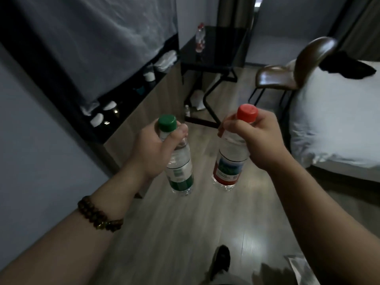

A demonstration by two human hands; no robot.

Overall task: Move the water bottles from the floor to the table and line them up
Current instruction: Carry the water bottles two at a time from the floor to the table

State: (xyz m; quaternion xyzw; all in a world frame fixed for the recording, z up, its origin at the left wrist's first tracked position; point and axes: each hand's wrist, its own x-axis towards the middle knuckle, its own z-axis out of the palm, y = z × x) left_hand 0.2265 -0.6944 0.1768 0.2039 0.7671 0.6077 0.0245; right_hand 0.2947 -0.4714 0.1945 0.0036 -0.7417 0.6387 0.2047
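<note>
Green-capped water bottle (178,161) in L hand (153,150), red-capped water bottle (231,155) in R hand (261,140): both gripped at neck, near-upright, caps up, above wood floor (185,233).

The person wears a brown beaded bracelet (100,215)

Green-capped bottle (180,167): clear plastic, cap on, green label low on the body, water inside. Gripped at the neck by the left hand (156,147), held above the wooden floor, tilted with the base leaning right. Red-capped bottle (230,161): clear, cap on, red and blue label round the lower body. Gripped at the neck by the right hand (259,136), beside the green one without touching, base leaning left. Third bottle (200,38): clear, red cap and label, blurred, standing upright on the dark desk (218,50) near its left edge.
</note>
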